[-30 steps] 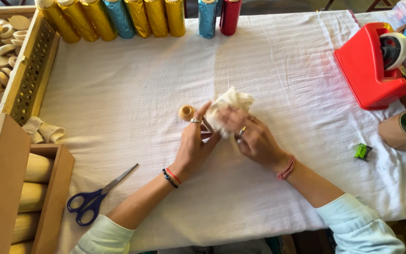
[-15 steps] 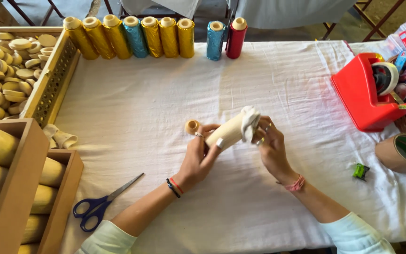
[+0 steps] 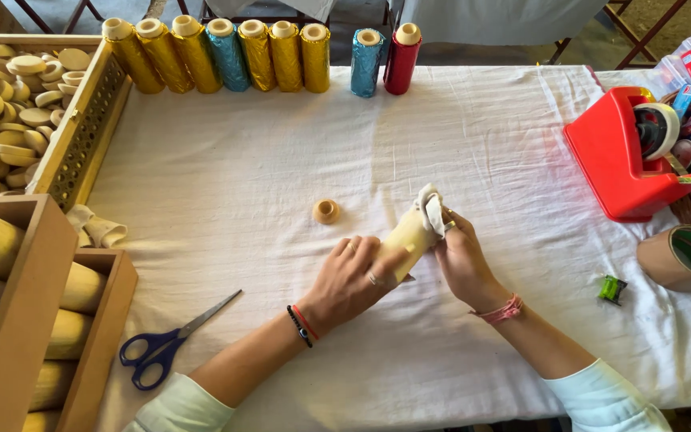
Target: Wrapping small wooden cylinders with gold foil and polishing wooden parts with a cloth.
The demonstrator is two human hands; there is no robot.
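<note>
White cloth on the table (image 3: 241,184) sits under my left hand (image 3: 353,280) gripping the yellow tube (image 3: 403,238) while my right hand (image 3: 461,260) pinches white paper (image 3: 430,210) at its end, so I should hold steady

A single head-worn camera looks steeply down from above the near edge of the cloth-covered counter (image 3: 225,184), facing its far side; close enough that both forearms enter from the frame's bottom; no second view.
</note>
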